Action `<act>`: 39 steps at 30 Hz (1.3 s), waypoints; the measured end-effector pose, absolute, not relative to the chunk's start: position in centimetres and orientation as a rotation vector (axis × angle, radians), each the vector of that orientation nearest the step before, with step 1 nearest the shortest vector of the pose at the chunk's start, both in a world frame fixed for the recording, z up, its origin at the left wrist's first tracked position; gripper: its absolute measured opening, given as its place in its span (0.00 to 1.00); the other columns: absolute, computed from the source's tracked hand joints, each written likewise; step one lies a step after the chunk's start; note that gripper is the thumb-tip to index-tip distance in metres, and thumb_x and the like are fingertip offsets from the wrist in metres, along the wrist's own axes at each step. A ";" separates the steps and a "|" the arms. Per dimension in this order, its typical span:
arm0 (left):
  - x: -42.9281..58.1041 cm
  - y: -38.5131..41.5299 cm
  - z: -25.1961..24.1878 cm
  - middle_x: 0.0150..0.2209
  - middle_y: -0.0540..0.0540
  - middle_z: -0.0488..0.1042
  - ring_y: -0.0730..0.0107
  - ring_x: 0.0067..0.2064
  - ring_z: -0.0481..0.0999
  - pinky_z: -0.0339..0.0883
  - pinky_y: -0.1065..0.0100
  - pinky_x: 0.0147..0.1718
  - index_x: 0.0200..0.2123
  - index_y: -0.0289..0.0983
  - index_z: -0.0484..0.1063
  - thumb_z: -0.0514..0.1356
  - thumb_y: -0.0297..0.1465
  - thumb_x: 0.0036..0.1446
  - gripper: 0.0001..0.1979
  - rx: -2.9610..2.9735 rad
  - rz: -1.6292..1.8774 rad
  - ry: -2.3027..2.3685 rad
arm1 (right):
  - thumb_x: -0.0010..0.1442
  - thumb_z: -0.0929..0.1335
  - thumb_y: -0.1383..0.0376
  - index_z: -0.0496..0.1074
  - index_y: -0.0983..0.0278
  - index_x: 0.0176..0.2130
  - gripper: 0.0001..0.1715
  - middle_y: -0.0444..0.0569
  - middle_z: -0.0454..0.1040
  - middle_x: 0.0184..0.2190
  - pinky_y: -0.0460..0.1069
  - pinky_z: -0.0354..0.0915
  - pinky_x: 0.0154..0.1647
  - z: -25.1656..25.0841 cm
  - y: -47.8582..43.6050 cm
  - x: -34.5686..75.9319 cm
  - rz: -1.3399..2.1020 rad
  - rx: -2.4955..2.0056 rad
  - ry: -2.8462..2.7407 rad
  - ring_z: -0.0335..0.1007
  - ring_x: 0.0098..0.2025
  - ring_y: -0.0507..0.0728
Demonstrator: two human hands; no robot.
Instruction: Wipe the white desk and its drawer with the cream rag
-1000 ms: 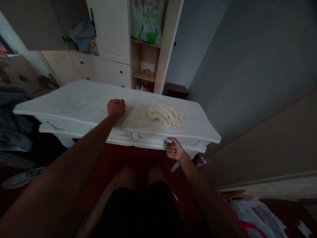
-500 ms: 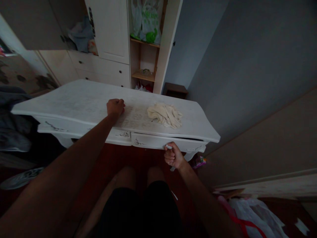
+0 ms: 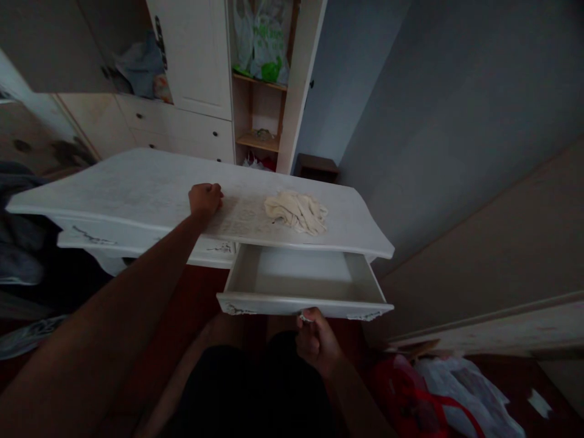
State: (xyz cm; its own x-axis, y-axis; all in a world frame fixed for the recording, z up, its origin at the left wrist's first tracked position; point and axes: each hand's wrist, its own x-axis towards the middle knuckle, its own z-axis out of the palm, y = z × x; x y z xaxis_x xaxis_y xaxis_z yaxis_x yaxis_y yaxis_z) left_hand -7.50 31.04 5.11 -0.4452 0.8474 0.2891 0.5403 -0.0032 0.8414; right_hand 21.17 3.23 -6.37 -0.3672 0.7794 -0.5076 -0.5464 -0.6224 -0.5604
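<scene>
A white desk (image 3: 150,182) with carved trim stands before me, its right drawer (image 3: 269,305) pulled well out. The drawer's inside is bare and pale. At the middle of the drawer front, my right hand (image 3: 319,345) is closed on the small light drawer knob (image 3: 305,317). My left hand (image 3: 204,199) rests on the desktop as a closed fist, and no object shows in it. Just right of that fist, a crumpled cream cloth (image 3: 297,212) lies on the desktop, apart from both hands. Grey smudges mark the surface between them.
Behind the desk stands a white wardrobe (image 3: 194,67) with one door open and plastic bags (image 3: 269,42) on a shelf. A grey wall (image 3: 438,121) runs along the right. Red and white bags (image 3: 460,389) sit on the floor at lower right. My knees are below the drawer.
The right drawer has slid out toward me from nearly closed, drawn by my right hand on its knob. My left fist and the cloth have stayed in place on the desktop.
</scene>
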 end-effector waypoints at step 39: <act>-7.3 29.9 5.3 0.15 0.50 0.66 0.68 0.21 0.68 0.64 0.68 0.25 0.20 0.38 0.71 0.53 0.34 0.49 0.11 1.437 1.451 1.913 | 0.47 0.73 0.40 0.72 0.65 0.26 0.30 0.39 0.60 0.10 0.44 0.45 0.16 -14.0 -6.2 20.2 1.822 -1.175 -0.466 0.49 0.13 0.46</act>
